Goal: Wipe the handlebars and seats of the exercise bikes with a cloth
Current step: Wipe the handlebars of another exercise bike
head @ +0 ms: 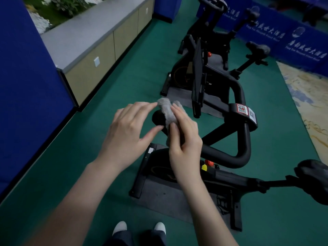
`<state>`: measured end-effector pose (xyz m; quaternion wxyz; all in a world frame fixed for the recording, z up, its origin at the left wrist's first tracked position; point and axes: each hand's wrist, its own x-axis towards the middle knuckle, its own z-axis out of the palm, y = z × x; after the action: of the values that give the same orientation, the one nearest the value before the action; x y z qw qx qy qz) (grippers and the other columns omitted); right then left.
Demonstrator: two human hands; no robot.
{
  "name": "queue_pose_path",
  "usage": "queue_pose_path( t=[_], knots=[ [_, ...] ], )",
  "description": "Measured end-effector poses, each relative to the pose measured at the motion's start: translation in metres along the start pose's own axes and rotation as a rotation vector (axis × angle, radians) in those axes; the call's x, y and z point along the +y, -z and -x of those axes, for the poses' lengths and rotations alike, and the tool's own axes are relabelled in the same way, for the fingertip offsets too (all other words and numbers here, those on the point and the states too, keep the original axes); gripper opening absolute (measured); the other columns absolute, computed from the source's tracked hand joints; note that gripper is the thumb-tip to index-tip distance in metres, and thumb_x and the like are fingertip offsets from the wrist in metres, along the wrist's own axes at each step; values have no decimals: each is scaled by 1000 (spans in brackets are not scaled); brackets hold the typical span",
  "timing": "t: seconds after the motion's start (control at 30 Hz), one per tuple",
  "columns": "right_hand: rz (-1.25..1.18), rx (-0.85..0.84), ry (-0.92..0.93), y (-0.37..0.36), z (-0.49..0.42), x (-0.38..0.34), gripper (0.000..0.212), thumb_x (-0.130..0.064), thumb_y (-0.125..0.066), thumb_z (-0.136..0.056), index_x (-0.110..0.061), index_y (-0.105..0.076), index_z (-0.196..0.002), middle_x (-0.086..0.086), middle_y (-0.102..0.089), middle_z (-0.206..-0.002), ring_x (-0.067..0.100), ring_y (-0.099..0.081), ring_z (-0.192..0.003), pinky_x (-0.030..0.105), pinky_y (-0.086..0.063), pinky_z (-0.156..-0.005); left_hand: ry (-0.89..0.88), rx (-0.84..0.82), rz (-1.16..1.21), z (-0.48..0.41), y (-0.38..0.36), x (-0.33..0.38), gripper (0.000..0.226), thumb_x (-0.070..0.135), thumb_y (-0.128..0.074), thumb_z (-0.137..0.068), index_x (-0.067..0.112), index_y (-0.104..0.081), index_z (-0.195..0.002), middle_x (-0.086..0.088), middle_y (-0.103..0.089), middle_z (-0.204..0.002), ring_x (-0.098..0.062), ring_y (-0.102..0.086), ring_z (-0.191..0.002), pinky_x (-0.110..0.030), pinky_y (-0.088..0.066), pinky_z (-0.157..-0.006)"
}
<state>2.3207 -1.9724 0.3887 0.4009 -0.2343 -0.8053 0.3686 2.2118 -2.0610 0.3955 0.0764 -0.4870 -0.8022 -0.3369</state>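
Note:
A grey cloth (167,110) is wrapped over the left end of the nearest bike's black handlebar (243,139). My right hand (184,137) grips the cloth around that bar end, thumb and fingers curled over it. My left hand (127,128) hovers just left of it with fingers spread and nearly straight, fingertips touching the cloth's top edge. The nearest bike's black seat (314,176) shows at the right edge. A second bike's seat (258,48) and a third bike's seat (253,14) stand further back.
Three black exercise bikes stand in a row on grey mats (168,201) over green carpet (110,96). A low cabinet (99,64) runs along the left, a blue panel (26,82) beside it. Blue banners (284,32) line the back right. My shoes (140,228) are at the bottom.

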Motion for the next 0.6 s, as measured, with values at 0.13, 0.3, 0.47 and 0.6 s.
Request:
queue_pose_path(
  t=[0.13,0.3,0.47,0.6],
  knots=[
    [97,123,41,-8,13,5,38,4,-53,-92,-5,-58,-128,-1,-56,-134,11,-46,-122,17,-32,-103,13,-8,10,1,3,-1,52,45,-50,-87,10,-56,-125,-3,-59,-120,-20,-54,-110,-32,-36,-94],
    [203,-90,240,-5,-14,-2,34,3,-50,-91,-3,-60,-124,4,-58,-131,29,-50,-111,31,-37,-103,36,0,-11,3,7,-4,49,42,-55,-86,8,-58,-121,-5,-61,-118,-22,-55,-109,-32,-35,-93],
    [242,-489,228,18,-57,-14,25,-5,-48,-95,-8,-65,-114,0,-65,-116,21,-50,-112,33,-38,-98,85,-20,-11,7,7,-5,46,39,-63,-87,8,-58,-120,-4,-61,-116,-21,-55,-108,-31,-35,-93],
    [270,-662,420,23,-71,-19,23,0,-54,-90,-7,-70,-105,-1,-68,-110,10,-45,-106,33,-38,-97,137,-28,-5,14,8,-7,45,38,-66,-85,6,-60,-116,-5,-62,-113,-22,-56,-106,-32,-35,-91]
  ],
)
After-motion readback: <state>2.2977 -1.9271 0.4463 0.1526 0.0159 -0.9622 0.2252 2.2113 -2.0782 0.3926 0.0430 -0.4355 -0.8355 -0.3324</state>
